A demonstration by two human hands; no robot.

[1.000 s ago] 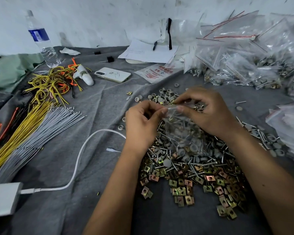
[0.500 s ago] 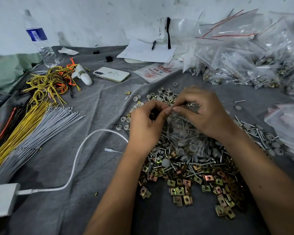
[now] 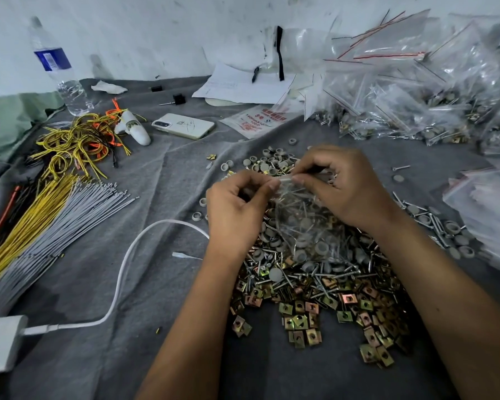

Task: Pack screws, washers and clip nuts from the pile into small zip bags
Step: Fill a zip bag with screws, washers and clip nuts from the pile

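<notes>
A clear small zip bag (image 3: 306,226) holding grey washers and screws hangs over the pile of screws, washers and clip nuts (image 3: 324,287) on the grey cloth. My left hand (image 3: 237,212) pinches the bag's top edge at its left end. My right hand (image 3: 344,183) pinches the same top edge just to the right, fingertips almost touching the left ones. Brass-coloured clip nuts (image 3: 300,321) lie at the near side of the pile, grey washers (image 3: 269,163) at the far side.
Filled zip bags (image 3: 416,90) are heaped at the back right, more bags (image 3: 485,209) at the right edge. A phone (image 3: 184,126), papers (image 3: 243,86), a water bottle (image 3: 59,70), wire bundles (image 3: 55,203) and a white cable (image 3: 122,272) lie to the left.
Both hands stay pinched on the bag's top edge. The fingertips have shifted slightly along the edge, left hand a little lower and apart from the right.
</notes>
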